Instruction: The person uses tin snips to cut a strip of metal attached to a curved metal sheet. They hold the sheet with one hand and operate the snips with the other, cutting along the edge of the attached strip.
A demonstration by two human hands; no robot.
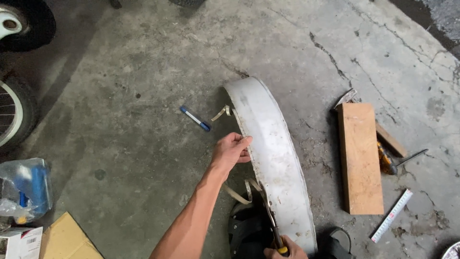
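A long curved strip of grey sheet metal, shaped like a mudguard, stands on edge on the concrete floor. My left hand grips its left rim about halfway along. My right hand, at the bottom edge of the view, holds tin snips with dark and yellow handles; their blades bite into the strip's left rim near its lower end. Thin curled offcuts hang off that rim, and another curl lies near the strip's far end.
A blue-capped marker lies left of the strip. To the right lie a wooden board, a hammer, a screwdriver and a white ruler. Wheels stand at far left, a plastic bag and cardboard lower left.
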